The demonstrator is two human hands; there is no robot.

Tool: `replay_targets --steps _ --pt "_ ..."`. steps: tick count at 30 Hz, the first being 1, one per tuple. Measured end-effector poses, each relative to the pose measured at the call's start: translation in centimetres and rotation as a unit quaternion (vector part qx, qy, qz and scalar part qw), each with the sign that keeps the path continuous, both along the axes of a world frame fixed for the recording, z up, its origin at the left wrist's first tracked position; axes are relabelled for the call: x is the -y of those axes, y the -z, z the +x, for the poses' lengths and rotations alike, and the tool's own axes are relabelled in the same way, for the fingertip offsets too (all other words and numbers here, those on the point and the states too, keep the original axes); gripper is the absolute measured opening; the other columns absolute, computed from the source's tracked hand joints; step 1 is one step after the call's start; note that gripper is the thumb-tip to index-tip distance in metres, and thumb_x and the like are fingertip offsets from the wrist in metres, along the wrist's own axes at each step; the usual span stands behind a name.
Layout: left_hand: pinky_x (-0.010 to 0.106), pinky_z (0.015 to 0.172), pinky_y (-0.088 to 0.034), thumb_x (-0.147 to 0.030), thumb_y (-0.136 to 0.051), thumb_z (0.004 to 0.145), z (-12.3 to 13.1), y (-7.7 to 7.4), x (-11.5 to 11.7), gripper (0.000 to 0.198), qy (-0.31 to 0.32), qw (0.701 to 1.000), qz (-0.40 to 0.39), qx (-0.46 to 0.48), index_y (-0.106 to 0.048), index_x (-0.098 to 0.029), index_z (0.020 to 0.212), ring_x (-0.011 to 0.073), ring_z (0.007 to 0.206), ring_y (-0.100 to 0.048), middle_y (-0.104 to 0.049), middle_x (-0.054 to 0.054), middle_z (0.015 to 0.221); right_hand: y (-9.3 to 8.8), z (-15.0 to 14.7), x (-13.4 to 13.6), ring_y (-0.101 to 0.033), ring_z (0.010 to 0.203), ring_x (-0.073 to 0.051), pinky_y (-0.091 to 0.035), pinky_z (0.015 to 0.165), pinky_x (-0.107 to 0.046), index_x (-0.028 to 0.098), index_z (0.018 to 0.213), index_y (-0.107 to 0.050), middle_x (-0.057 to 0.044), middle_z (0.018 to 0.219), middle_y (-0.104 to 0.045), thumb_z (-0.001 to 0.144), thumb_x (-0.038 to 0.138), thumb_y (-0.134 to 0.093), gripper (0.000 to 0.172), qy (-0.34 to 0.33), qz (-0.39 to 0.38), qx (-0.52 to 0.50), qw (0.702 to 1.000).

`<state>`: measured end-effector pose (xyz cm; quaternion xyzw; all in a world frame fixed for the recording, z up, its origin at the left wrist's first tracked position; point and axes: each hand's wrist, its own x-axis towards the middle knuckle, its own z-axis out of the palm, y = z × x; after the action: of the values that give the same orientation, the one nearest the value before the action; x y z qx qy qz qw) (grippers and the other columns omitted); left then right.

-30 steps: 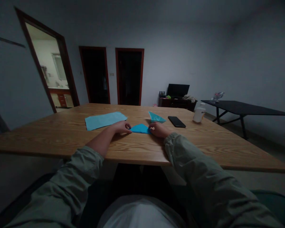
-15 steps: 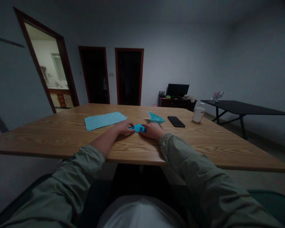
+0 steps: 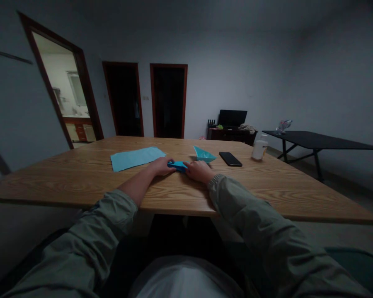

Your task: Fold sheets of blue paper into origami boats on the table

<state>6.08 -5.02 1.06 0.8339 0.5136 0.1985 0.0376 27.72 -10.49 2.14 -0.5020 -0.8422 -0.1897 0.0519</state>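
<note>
1. Left hand (image 3: 161, 166): pinching the blue folded paper's (image 3: 178, 166) left end
2. Blue folded paper: on the table (image 3: 177, 194) between both hands, long axis left to right, neither hand clearly nearer
3. Right hand (image 3: 200, 170): bent fingers on its right end; pinching or pressing, cannot tell

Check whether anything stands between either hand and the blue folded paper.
Nothing visible does: the left hand and right hand are both already at the blue folded paper, one at each end. The light-blue sheet lies beyond the left hand and the open folded paper shape beyond the right, neither in between.
</note>
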Motion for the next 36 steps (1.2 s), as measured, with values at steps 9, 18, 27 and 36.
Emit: replay_targets --steps 9,18,27,36 --pt "0.028 0.073 -0.049 -0.041 -0.065 0.078 2.4 -0.7 0.7 0.036 0.049 0.986 0.024 0.156 -0.066 -0.018 0.105 0.0161 0.074 -0.063 -0.069 0.006 0.101 0.2 -0.8 -0.6 -0.067 0.090 -0.028 -0.045 0.075 -0.034 0.018 0.121 -0.058 -0.016 0.098 -0.070 0.095 0.022 -0.036 0.034 0.014 0.006 -0.033 0.999" --pt "0.030 0.076 -0.052 -0.045 -0.077 0.069 2.8 -0.6 0.6 0.091 -0.017 0.947 0.045 0.319 -0.031 -0.020 0.143 0.0147 0.080 -0.062 -0.054 0.015 0.127 0.1 -0.1 -3.0 -0.065 0.080 -0.020 -0.045 0.071 -0.028 0.020 0.105 -0.059 -0.007 0.089 -0.069 0.090 0.024 -0.043 0.022 0.030 0.069 -0.353 0.932" --pt "0.025 0.064 -0.050 -0.027 -0.062 0.083 4.2 -1.1 2.0 0.058 0.035 0.938 0.119 0.324 -0.038 -0.022 0.136 0.0087 0.058 -0.057 -0.062 0.007 0.112 -0.2 -1.6 -2.6 -0.061 0.074 -0.015 -0.047 0.070 -0.026 0.019 0.102 -0.054 -0.005 0.094 -0.065 0.084 0.022 -0.044 0.021 -0.079 0.069 -0.531 0.841" --pt "0.028 0.077 -0.050 -0.010 -0.054 0.081 5.2 -2.0 2.9 0.042 0.052 0.909 0.285 0.300 -0.054 -0.021 0.121 0.0174 0.088 -0.057 -0.056 0.007 0.102 -1.4 -2.1 -1.7 -0.061 0.077 -0.021 -0.043 0.070 -0.030 0.021 0.105 -0.058 -0.007 0.091 -0.067 0.087 0.025 -0.048 0.021 0.004 0.106 -0.457 0.883"
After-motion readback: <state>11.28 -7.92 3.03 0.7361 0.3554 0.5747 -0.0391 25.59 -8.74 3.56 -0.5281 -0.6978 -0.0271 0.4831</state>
